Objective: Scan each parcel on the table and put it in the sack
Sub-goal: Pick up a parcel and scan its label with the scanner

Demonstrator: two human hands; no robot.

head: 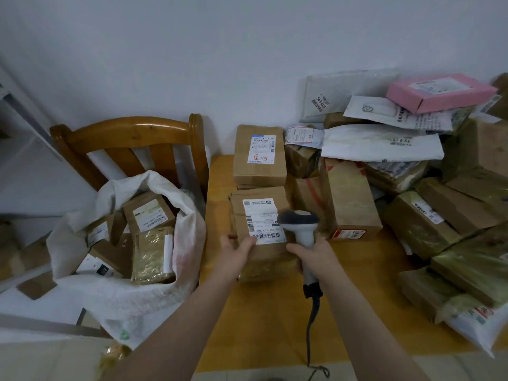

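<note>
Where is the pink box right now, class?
Head view, upper right: the pink box lies on a white mailer at the back of the table, close to the wall.

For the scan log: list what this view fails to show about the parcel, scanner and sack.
Head view: parcel label print, too small and blurred.
Head view: scanner window, turned away from the camera.
Head view: left hand fingers, mostly hidden under the parcel.
Head view: sack depths, hidden by its wall and top parcels.
</note>
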